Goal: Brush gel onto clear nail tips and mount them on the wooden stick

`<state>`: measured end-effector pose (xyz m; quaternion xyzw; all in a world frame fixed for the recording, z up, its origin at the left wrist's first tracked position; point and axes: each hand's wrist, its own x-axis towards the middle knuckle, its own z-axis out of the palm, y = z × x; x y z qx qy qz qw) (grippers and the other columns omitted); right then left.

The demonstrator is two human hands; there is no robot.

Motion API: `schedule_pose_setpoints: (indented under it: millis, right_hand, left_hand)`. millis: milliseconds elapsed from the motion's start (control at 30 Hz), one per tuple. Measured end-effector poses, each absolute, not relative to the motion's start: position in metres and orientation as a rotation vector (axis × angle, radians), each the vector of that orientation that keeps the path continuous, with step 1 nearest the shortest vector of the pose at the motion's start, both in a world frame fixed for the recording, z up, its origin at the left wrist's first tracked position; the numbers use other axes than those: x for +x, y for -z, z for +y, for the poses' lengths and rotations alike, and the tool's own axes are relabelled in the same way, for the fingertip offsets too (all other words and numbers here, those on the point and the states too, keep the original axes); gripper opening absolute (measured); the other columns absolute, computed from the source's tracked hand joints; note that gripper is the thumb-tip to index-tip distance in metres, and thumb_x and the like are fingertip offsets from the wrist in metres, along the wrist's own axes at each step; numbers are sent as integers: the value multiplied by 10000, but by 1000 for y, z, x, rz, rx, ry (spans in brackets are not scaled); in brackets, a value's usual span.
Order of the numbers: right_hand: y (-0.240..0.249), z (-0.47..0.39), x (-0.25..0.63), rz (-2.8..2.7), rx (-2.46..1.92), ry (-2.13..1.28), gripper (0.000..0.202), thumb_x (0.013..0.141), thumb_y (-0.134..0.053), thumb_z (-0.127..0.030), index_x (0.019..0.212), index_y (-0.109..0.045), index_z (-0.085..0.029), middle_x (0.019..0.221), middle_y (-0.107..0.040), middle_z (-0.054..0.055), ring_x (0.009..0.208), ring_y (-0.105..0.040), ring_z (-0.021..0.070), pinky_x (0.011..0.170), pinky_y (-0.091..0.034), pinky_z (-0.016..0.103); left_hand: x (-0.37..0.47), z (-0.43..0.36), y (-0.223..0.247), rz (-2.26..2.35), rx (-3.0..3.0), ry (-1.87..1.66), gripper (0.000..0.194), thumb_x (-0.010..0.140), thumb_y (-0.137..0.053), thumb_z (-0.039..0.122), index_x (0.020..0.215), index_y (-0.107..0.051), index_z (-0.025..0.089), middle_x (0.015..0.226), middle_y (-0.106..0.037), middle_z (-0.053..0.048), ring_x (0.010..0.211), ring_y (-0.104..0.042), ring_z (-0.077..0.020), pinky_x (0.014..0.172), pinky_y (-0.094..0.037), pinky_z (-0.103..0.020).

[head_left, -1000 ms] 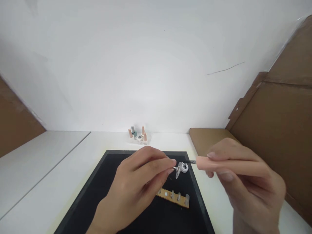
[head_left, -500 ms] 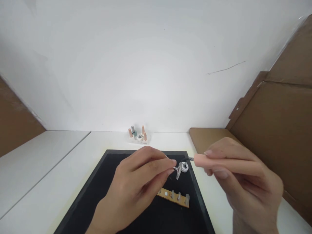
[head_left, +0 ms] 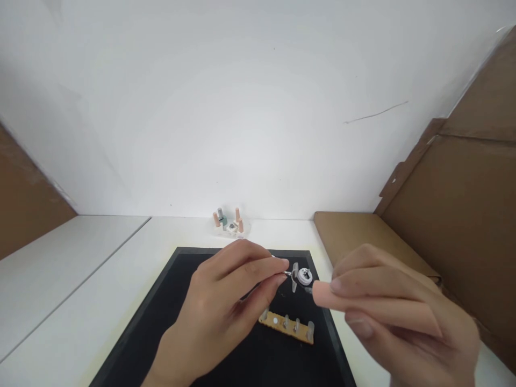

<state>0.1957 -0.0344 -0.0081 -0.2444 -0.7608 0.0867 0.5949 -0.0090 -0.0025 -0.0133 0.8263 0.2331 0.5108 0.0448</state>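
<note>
My left hand pinches a thin metal stem between thumb and fingertips. At the stem's end sits a clear false nail tip, tilted upright. My right hand is closed around the peach cap of a nail polish brush. Its bristles are blurred and point left, just below and right of the nail tip; whether they touch it I cannot tell. Behind the nail tip lies a small round white open container. Below, a tan strip carries several upright clear nail tips; its left end is partly covered by my left hand.
The black mat with a grey border lies on a white table. A clear tray of several nail polish bottles stands at the back. Flat cardboard lies back right, with cardboard walls at the sides.
My right hand has lowered the brush, and its tip has moved from above the nail tip to below it. The nail tip has turned slightly in my left hand.
</note>
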Motion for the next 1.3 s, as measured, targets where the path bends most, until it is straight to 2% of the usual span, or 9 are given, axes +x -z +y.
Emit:
schedule_pose_setpoints:
  millis: [100, 200, 333, 433, 733, 933, 1133, 1300]
  right_hand:
    - [7, -37, 196, -1783, -581, -294, 180, 874, -668, -130, 1013, -723, -229, 790, -724, 16, 611, -621, 150, 489, -510, 291]
    - [8, -36, 196, -1793, -522, -240, 186, 876, -665, -120, 1020, -730, -218, 798, -741, 14, 628, -625, 149, 500, -511, 296]
    - [13, -33, 198, -1740, -508, -106, 343, 843, -662, -49, 1110, -723, -255, 919, -771, 15, 695, -649, 176, 547, -522, 340]
    - [17, -34, 202, -1766, -565, -109, 393, 840, -677, -54, 1168, -705, -267, 961, -751, 23, 733, -658, 179, 572, -529, 340]
    - [6, -37, 205, -1912, -558, -251, 108, 926, -655, -192, 1029, -687, -190, 845, -720, 20, 677, -640, 133, 578, -521, 289]
    - [8, -35, 204, -1867, -501, -208, 170, 913, -662, -191, 1076, -708, -202, 819, -722, 27, 639, -641, 147, 516, -511, 290]
    - [16, -36, 201, -1765, -553, -114, 352, 870, -674, -77, 1175, -711, -249, 960, -746, 37, 745, -668, 178, 590, -536, 329]
    - [8, -36, 199, -1818, -530, -186, 215, 890, -680, -146, 1088, -720, -217, 888, -743, 33, 682, -659, 156, 538, -531, 295]
  left_hand:
    - [-10, -2, 13, 732, 2523, -1562, 208, 862, -638, -23, 978, -711, 135, 861, -680, -40, 699, -634, -108, 604, -572, -191]
    - [-11, -4, 14, 735, 2529, -1555, 210, 861, -639, -24, 971, -709, 142, 856, -680, -38, 690, -633, -110, 590, -570, -194]
    - [-11, -6, 15, 728, 2537, -1555, 227, 869, -630, -17, 990, -703, 161, 857, -684, -40, 686, -638, -118, 572, -574, -197]
    - [-11, -7, 13, 724, 2541, -1566, 230, 873, -632, -8, 995, -697, 176, 853, -684, -38, 685, -641, -122, 541, -567, -188]
    - [-6, -2, 10, 719, 2542, -1590, 184, 880, -637, 3, 982, -706, 141, 857, -683, -39, 691, -637, -106, 584, -568, -185]
    - [-8, -3, 11, 730, 2525, -1583, 173, 873, -641, -6, 970, -714, 118, 860, -680, -40, 692, -628, -98, 598, -560, -178]
    - [-11, -6, 12, 724, 2520, -1584, 166, 867, -644, -14, 955, -716, 106, 863, -685, -42, 701, -639, -91, 599, -551, -159]
    - [-9, -7, 7, 736, 2487, -1638, 175, 864, -641, -19, 956, -716, 109, 865, -689, -36, 718, -647, -86, 629, -553, -152]
